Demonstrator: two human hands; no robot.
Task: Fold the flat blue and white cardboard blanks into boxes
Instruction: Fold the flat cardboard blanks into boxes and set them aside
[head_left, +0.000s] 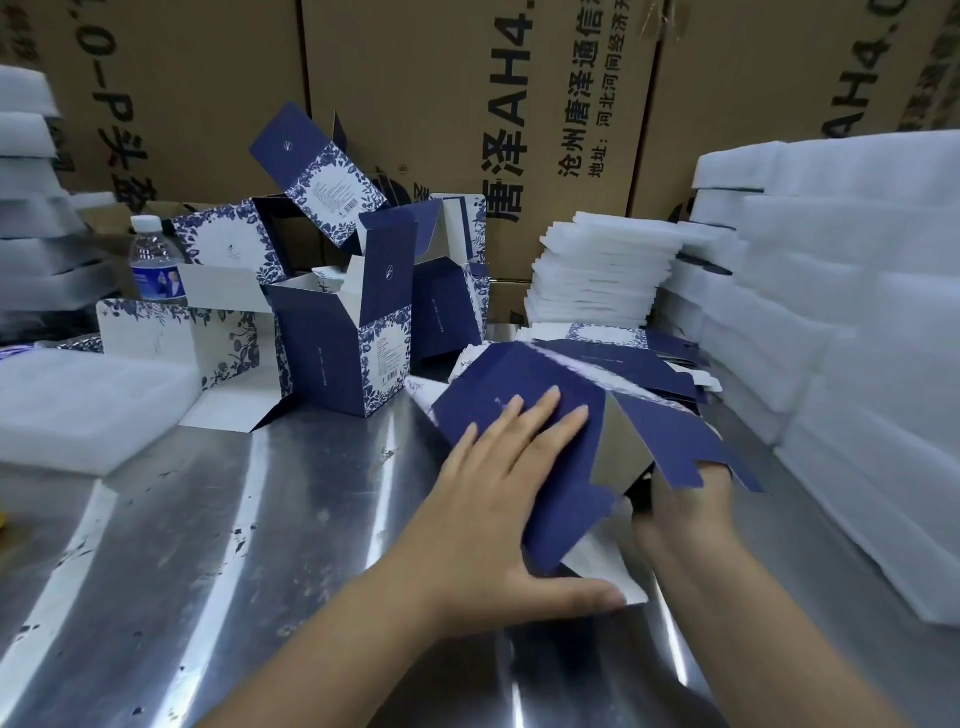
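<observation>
Brown cartons (415, 78): a wall of big boxes with black letters stands at the back, behind everything.
Worktop (208, 519): shiny metal with small dark marks. All the things sit on it.
Foam blocks (857, 312): tall white stacks fill the right side. More white foam is stacked at the far left edge.
Foam pad (78, 405): one thick white piece lies flat on the left of the worktop.
Folded boxes (343, 343): a bunch of blue and white boxes stands in the middle at the back, lids open. One sits tilted on top of the others.
Foam sheets (608, 270): a leaning pile of thin white pieces, between the folded boxes and the foam blocks.
Flat blanks (623, 353): a messy pile lies in front of the foam sheets.
Blank (519, 395): the one being folded is at the front right, just in front of the flat blanks. It is half bent, with its dark blue side up and its flaps sticking out.
Left hand (498, 499): lies flat on the blank's blue side, fingers straight, thumb stretched out by a white flap.
Right hand (691, 509): at the blank's right flaps. Its fingers are hidden behind them, so I cannot tell how it holds.
Water bottle (156, 260): stands upright at the back left, beside the folded boxes.
</observation>
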